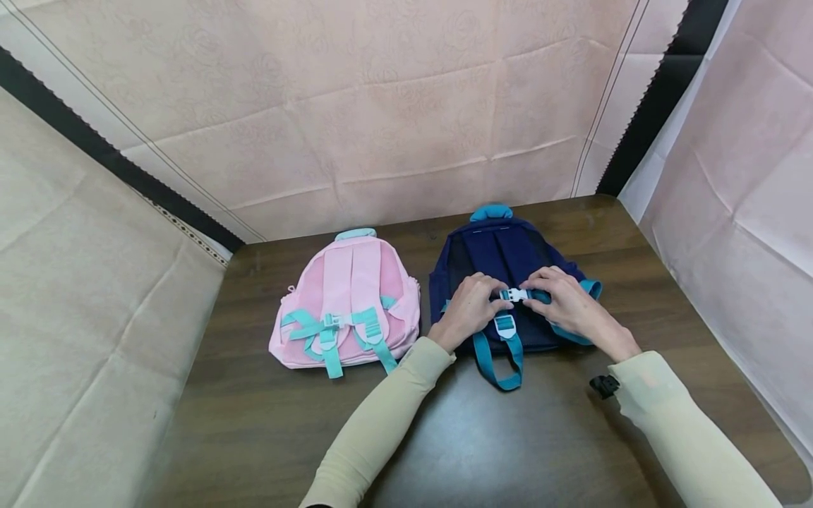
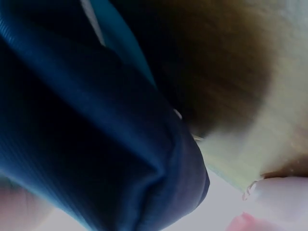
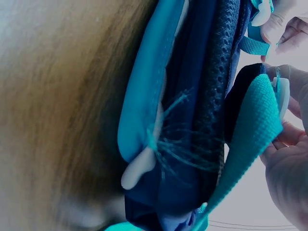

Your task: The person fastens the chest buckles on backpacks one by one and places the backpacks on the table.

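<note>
A navy backpack [image 1: 495,254] lies on the table with its shoulder straps upward. Over its middle, my left hand [image 1: 468,309] and right hand [image 1: 567,302] pinch a white buckle [image 1: 516,295] from opposite sides, fingertips close together. Whether its halves are fully clicked together I cannot tell. A teal strap [image 1: 541,296] runs from the buckle under my right fingers. Below, a looped teal strap [image 1: 500,379] hangs over the bag's bottom edge from a white adjuster [image 1: 505,324]. In the right wrist view, a teal strap [image 3: 252,122] passes up to my right hand [image 3: 291,168].
A pink backpack [image 1: 358,282] lies to the left, its turquoise straps [image 1: 329,339] buckled across the front. Brown wood shows on the table [image 1: 267,437]. Pale fabric walls [image 1: 406,106] stand behind and at both sides. Frayed teal threads [image 3: 180,149] stick out at the navy bag's side.
</note>
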A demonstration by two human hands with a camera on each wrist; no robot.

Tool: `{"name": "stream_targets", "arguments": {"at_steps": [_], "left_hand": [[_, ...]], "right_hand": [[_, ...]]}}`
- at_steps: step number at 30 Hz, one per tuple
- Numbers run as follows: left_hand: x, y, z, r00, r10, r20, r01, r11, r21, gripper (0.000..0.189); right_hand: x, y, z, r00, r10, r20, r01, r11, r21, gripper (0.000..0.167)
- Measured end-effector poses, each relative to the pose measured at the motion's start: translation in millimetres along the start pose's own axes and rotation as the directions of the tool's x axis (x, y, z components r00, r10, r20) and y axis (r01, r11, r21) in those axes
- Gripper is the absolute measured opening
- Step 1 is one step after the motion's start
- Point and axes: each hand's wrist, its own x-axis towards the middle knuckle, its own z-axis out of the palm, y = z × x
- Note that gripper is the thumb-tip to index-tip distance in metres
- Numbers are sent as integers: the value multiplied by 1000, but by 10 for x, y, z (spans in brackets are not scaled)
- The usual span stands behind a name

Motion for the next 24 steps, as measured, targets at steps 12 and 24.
{"name": "stream_targets", "arguments": {"at_steps": [12, 24], "left_hand": [[28, 38, 34, 999, 44, -5, -44, 998, 33, 29], [-8, 8, 23, 998, 55, 35, -59, 990, 127, 32]], "right_hand": [[-11, 7, 38, 1000, -15, -6, 15, 1000, -18, 26], [13, 13, 114, 1000, 14, 7, -14, 1000, -27, 25]]}}
